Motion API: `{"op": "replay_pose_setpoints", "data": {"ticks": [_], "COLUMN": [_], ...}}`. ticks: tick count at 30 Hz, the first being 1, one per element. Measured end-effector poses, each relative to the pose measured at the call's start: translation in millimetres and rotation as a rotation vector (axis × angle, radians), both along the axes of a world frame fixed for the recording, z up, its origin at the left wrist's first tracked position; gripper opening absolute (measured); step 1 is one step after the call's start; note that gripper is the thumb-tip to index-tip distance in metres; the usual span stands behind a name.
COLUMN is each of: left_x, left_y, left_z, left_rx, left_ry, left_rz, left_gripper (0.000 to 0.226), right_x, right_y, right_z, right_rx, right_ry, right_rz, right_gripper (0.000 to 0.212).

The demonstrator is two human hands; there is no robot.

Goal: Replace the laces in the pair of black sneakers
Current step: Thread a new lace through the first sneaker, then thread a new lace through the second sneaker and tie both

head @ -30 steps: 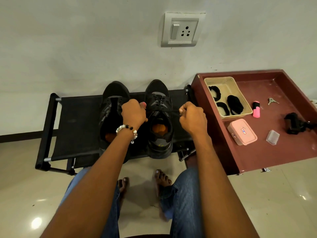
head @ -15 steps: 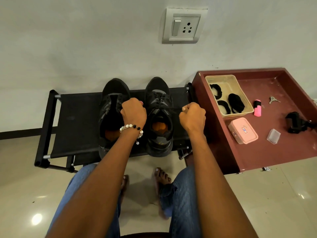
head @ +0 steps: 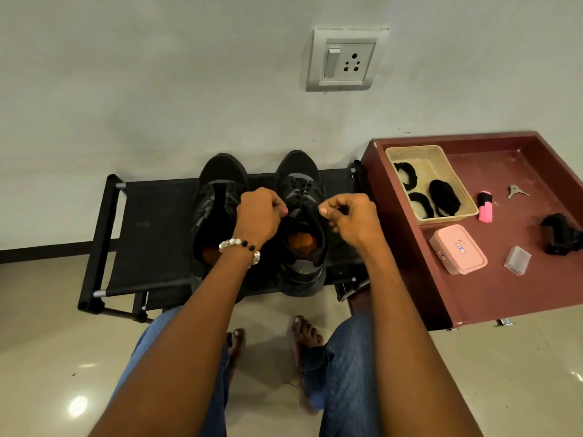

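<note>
Knees and feet: the person's jeans-clad legs and bare feet [head: 303, 339] sat on the pale tiled floor [head: 47, 342], just short of the rack's front edge.
Open room: bare floor lay to the left of the legs and to the right below the tray; the rack's left half was bare fabric.
Rack: a low black fabric rack [head: 148, 234] stood against the wall, its right end close beside the maroon tray [head: 473, 298].
Left hand: the left hand [head: 258, 216], with a bead bracelet [head: 241, 247] at the wrist, was curled tight, fingertips pinched at the right sneaker's lace; the lace end itself was too dark to make out.
Right hand: the right hand [head: 350, 219] was curled, thumb and forefinger pinched together at the same lace on the shoe's other side.
Sneakers: the left sneaker [head: 214, 197] and right sneaker [head: 301, 247] stood side by side on the rack, toes to the wall; the right one was laced near the toe.
Tray: it held a beige basket [head: 407, 152] with dark bundles, a pink box [head: 457, 253], a pink highlighter [head: 485, 206] and keys [head: 515, 192].
Wall: a switch and socket plate [head: 345, 59] sat above the shoes.
</note>
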State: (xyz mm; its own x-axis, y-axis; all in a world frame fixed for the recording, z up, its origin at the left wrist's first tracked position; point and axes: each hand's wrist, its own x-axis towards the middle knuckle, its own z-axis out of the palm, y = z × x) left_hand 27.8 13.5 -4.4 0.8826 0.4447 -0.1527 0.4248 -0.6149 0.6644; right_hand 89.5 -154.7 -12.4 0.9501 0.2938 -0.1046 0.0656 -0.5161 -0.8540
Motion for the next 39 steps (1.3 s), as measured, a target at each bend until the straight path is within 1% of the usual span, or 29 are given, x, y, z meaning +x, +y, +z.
{"op": "replay_pose_setpoints", "data": {"ticks": [2, 6, 10, 12, 16, 19, 21, 23, 27, 30, 32, 36, 39], "left_x": [0, 0, -6, -14, -27, -39, -47, -52, -44, -25, -6, 36, 67], "left_y": [-2, -6, -8, -11, -22, -30, -34, -38, -52, -73, -94, -136, -163], "left_z": [0, -5, -5, -6, -10, -11, -8, -1, 29, 48, 54, 58, 50], "left_rx": [0.037, 0.084, -0.044, -0.055, -0.072, -0.099, -0.096, -0.055, 0.038, -0.042, -0.142, -0.279, -0.257], "left_ry": [0.028, 0.022, -0.018, -0.058, -0.047, -0.034, -0.052, -0.091, -0.228, -0.309, -0.337, -0.315, -0.285], "left_rz": [0.018, 0.084, 0.099, 0.090, 0.103, 0.100, 0.095, 0.099, 0.059, -0.021, -0.058, -0.101, -0.160], "left_gripper": [0.014, 0.020, 0.014, 0.014, 0.025, 0.039, 0.042, 0.040, 0.022, 0.018, 0.017, 0.018, 0.018], "right_x": [2, 1, -1, -2, -11, -20, -27, -34, -39, -29, -16, 22, 48], "right_y": [-1, 2, 5, 6, 9, 10, 8, 2, -21, -44, -67, -120, -157], "right_z": [-2, -4, -9, -12, -13, -13, -9, -1, 19, 32, 40, 43, 40], "right_rx": [-0.007, -0.029, 0.028, 0.022, -0.042, -0.052, -0.049, -0.008, 0.085, 0.145, 0.172, 0.092, -0.101], "right_ry": [-0.009, -0.046, -0.025, -0.028, -0.071, -0.073, -0.076, -0.078, -0.049, -0.023, -0.018, -0.088, -0.138], "right_rz": [-0.046, -0.113, -0.144, -0.138, -0.121, -0.159, -0.198, -0.250, -0.276, -0.255, -0.305, -0.473, -0.566], "right_gripper": [0.010, 0.008, 0.011, 0.010, 0.012, 0.013, 0.014, 0.013, 0.011, 0.022, 0.021, 0.011, 0.012]}}
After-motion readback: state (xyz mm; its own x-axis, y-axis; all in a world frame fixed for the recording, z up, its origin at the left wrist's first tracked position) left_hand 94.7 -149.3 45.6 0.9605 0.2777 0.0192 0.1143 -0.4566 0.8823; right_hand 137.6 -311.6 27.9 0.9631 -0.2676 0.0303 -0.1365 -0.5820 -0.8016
